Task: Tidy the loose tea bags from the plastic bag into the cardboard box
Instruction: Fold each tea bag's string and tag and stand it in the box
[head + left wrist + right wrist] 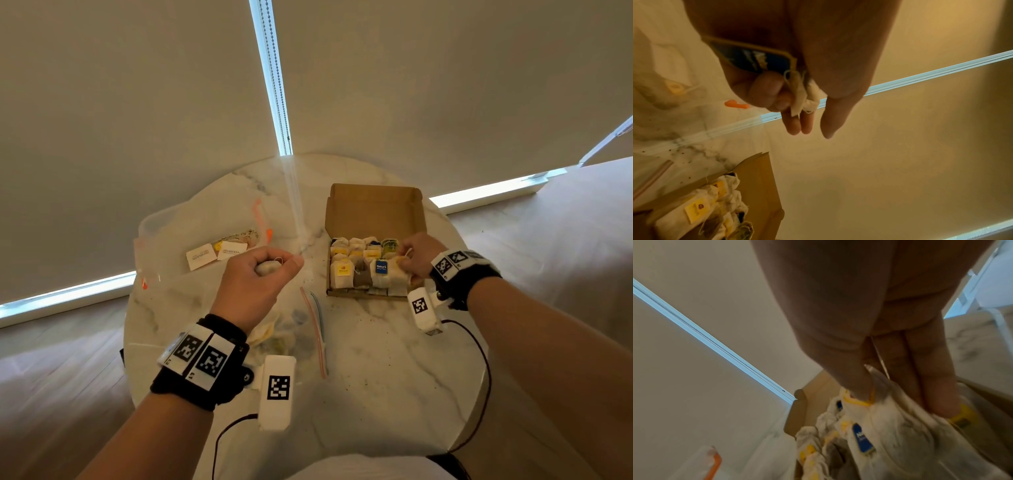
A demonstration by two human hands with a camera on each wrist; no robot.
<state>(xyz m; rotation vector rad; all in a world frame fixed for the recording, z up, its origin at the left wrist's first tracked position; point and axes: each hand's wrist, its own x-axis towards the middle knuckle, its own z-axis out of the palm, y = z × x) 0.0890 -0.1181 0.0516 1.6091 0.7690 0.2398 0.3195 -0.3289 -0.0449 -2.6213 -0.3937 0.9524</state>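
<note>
Left hand [260, 274] grasps a crumpled tea bag [805, 97]; right hand [416, 257] pinches a tea bag [890, 410] inside the cardboard box [375, 209].

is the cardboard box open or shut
Open: the cardboard box has its lid flap standing up at the back, and rows of tea bags show inside.

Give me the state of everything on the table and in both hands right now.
cardboard box: lid open, partly filled with tea bags in rows.
left hand: raised above the table, gripping a tea bag with a blue tag.
right hand: in the box, pinching a yellow-tagged tea bag.
plastic bag: lying flat, some tea bags inside.
second plastic bag: flat, orange-zippered, holding white packets.
marble table: speckled with tea crumbs.
</note>
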